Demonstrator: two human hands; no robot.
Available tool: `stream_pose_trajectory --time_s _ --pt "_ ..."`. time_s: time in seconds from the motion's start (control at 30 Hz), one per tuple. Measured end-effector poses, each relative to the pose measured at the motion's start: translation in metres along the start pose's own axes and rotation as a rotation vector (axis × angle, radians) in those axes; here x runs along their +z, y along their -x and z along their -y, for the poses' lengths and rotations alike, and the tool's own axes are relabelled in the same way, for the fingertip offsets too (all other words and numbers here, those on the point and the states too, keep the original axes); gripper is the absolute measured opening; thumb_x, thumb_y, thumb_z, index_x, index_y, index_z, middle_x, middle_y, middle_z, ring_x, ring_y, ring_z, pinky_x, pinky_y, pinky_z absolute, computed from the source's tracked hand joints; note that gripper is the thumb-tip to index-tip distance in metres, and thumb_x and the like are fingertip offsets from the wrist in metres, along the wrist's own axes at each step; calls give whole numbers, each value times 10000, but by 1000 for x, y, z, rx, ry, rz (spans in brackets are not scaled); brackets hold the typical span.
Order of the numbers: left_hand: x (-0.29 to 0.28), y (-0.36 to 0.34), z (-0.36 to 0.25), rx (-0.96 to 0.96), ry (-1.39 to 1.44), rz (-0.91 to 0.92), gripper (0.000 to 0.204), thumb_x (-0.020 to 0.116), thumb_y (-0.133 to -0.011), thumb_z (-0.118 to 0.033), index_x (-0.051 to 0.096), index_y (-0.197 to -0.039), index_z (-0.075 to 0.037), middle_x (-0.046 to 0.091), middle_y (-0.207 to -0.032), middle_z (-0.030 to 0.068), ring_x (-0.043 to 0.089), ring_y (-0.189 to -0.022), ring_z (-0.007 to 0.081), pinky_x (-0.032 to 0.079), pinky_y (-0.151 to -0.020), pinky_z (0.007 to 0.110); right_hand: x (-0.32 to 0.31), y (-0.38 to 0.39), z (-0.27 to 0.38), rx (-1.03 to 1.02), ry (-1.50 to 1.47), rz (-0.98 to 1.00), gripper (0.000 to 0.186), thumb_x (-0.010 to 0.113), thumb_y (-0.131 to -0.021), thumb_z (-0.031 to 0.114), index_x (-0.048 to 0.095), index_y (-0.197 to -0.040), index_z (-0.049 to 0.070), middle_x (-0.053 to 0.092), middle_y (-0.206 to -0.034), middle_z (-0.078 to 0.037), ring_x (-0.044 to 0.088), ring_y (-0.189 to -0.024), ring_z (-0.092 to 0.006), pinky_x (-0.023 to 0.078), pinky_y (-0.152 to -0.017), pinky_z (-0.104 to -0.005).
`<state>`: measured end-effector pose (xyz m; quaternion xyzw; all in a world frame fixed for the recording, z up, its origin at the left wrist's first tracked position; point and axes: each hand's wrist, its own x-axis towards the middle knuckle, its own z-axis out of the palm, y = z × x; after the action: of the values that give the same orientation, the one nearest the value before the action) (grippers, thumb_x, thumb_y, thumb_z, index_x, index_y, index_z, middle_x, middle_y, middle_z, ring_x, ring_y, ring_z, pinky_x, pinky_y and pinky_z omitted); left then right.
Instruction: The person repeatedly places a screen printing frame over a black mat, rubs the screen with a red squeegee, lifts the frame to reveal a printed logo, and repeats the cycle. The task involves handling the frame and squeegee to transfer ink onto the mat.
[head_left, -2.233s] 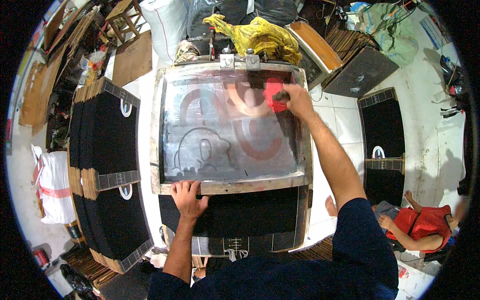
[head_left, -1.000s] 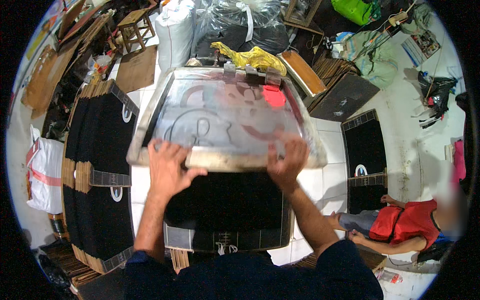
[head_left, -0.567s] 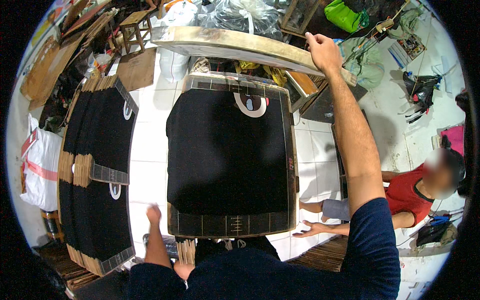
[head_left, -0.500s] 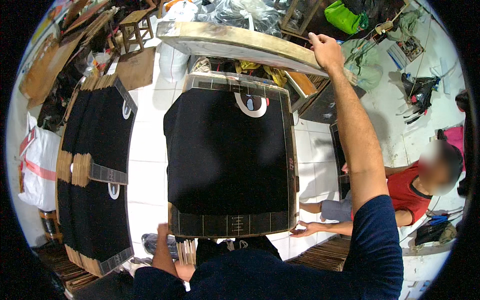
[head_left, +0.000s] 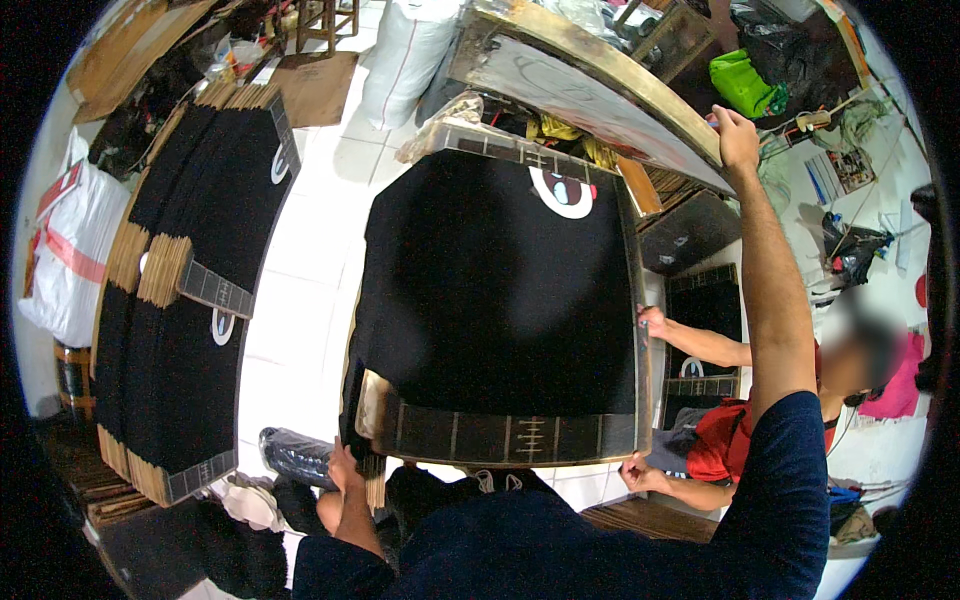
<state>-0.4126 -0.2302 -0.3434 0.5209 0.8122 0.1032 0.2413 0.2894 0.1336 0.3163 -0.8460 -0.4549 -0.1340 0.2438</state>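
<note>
A board covered with black cloth lies before me, with a printed white, brown and blue eye near its far right corner. A ruled dark strip runs along the near edge. My right hand is closed on the right end of a raised wooden screen frame, tilted up beyond the board. At the near left corner my left hand pinches the hanging edge of the black cloth; its fingertips are partly hidden. Tan board shows at that corner.
At right, a person in red has one hand on the board's right edge and another hand at its near right corner. Stacked boards with black cloth stand at left. A white sack and green bag lie beyond.
The view has shifted left. The cloth's left edge has drawn toward my left hand, baring the near left corner. The co-worker's far hand has come onto the board's right edge.
</note>
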Motion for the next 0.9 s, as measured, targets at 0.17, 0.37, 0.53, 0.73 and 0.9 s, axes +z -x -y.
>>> stream_pose_trajectory --time_s 0.17,0.37,0.53,0.73,0.9 --pt "-13 -4 -8 -205 -89 143 217 646 -971 -242 710 -1101 -80 729 -947 228 710 -853 436 572 -716 519 1 -13 -6 5 -6 5 455 567 -936 533 805 -1005 151 779 -987 -79 716 -971 -256 505 -901 -389" --pt "-123 -62 -94 92 -218 -386 243 599 -1007 -238 702 -877 -60 725 -838 210 709 -757 399 546 -635 494 0 -28 -4 -12 50 34 497 531 -925 577 795 -1045 173 753 -1122 -166 689 -1097 -372 504 -961 -443" --pt "-294 -106 -193 100 -350 -539 239 647 -977 -301 726 -897 -90 741 -829 158 716 -757 391 551 -643 490 -7 -28 9 33 63 37 532 498 -921 542 732 -1264 209 683 -1324 -177 630 -1247 -387 475 -1055 -476" --pt "-521 -6 -198 154 -338 -733 266 715 -936 -309 762 -1026 -64 748 -1012 173 708 -963 389 543 -827 446 -15 -38 20 -23 5 27 592 492 -909 593 706 -1314 218 674 -1339 -186 620 -1267 -396 467 -1082 -492" --pt "-697 91 -158 171 -115 -790 322 653 -1027 -273 694 -1017 47 694 -870 65 617 -824 149 481 -740 326 -13 -69 20 -40 13 61 695 494 -910 618 660 -1367 121 630 -1403 -206 593 -1311 -399 447 -1102 -512"
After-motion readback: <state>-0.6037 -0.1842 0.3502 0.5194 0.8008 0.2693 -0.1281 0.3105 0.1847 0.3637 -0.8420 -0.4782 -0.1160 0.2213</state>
